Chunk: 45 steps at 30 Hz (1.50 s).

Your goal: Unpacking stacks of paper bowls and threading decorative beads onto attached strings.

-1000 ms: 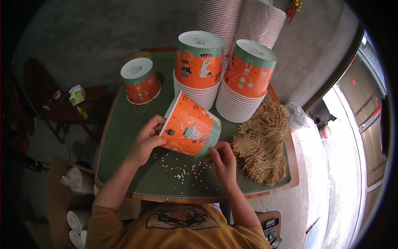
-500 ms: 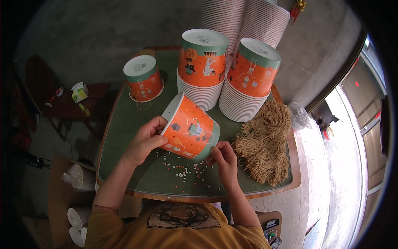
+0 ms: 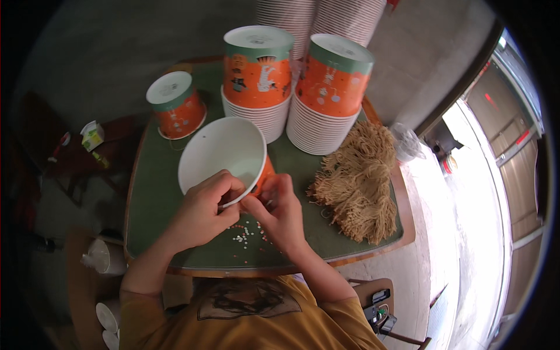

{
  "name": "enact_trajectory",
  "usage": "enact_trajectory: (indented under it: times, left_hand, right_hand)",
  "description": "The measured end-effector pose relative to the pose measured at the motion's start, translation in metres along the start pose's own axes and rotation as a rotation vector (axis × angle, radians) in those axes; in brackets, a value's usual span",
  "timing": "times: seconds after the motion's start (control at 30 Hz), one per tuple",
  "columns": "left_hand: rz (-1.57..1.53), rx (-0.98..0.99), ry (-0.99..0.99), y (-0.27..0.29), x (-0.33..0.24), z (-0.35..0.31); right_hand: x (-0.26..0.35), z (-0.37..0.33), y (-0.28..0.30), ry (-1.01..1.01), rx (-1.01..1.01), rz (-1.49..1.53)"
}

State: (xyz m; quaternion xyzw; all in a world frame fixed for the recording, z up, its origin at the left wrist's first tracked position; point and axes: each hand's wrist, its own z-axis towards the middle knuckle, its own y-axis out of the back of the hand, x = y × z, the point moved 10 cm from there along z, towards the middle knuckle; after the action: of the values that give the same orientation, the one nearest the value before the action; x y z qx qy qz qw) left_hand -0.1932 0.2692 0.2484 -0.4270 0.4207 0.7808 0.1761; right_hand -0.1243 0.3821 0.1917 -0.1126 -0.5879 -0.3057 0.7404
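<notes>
A paper bucket (image 3: pixel 224 149), white inside and orange outside, is tilted with its mouth toward me above the table. A small dark hole shows in its wall near the far rim. My left hand (image 3: pixel 207 207) is closed on the near rim, with fingers reaching inside. Against the outer wall by the same rim, my right hand (image 3: pixel 279 213) has curled fingers and its thumb at the edge. What its blurred fingertips pinch is hidden. Small white and orange dots (image 3: pixel 248 236) lie scattered on the green tabletop (image 3: pixel 175 242) below.
Two tall stacks of upside-down orange-and-green buckets (image 3: pixel 256 76) (image 3: pixel 332 81) stand at the back. One single upside-down bucket (image 3: pixel 178 111) with a string loop sits at left. A bundle of tan strings (image 3: pixel 359 181) lies at right. White buckets (image 3: pixel 108 256) are at lower left.
The bucket has turned so its mouth now faces me, and it has shifted left. My right hand has moved from the base to the rim, beside my left hand. The view has shifted.
</notes>
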Motion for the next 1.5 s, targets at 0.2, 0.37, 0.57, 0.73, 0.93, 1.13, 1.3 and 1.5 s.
enact_trajectory:
  times: [0.2, 0.37, 0.57, 0.73, 0.93, 1.13, 1.3, 1.5]
  left_hand:
    - [0.199, 0.023, -0.015, -0.003, -0.004, 0.002]
    - [0.292, 0.052, -0.069, -0.013, -0.005, 0.002]
    - [0.379, 0.092, -0.137, -0.03, -0.01, 0.006]
    - [0.428, 0.097, -0.189, -0.037, -0.013, 0.007]
    - [0.434, 0.09, -0.191, -0.038, -0.013, 0.008]
    - [0.438, 0.092, -0.19, -0.038, -0.01, 0.008]
    - [0.408, 0.092, -0.17, -0.036, -0.011, 0.008]
    - [0.308, 0.067, -0.054, -0.015, -0.001, 0.009]
  right_hand:
    - [-0.021, -0.001, -0.005, -0.034, 0.085, 0.18]
    - [0.003, -0.002, 0.023, 0.276, 0.132, -0.402]
    - [-0.014, 0.02, 0.144, 0.301, -0.1, -1.089]
    - [-0.027, 0.015, 0.166, 0.317, 0.017, -1.14]
    - [-0.034, 0.011, 0.166, 0.319, 0.044, -1.136]
    - [-0.022, 0.006, 0.136, 0.406, 0.15, -1.083]
    - [-0.031, 0.005, 0.121, 0.434, 0.181, -1.03]
    - [0.002, 0.001, 0.083, 0.463, 0.163, -0.589]
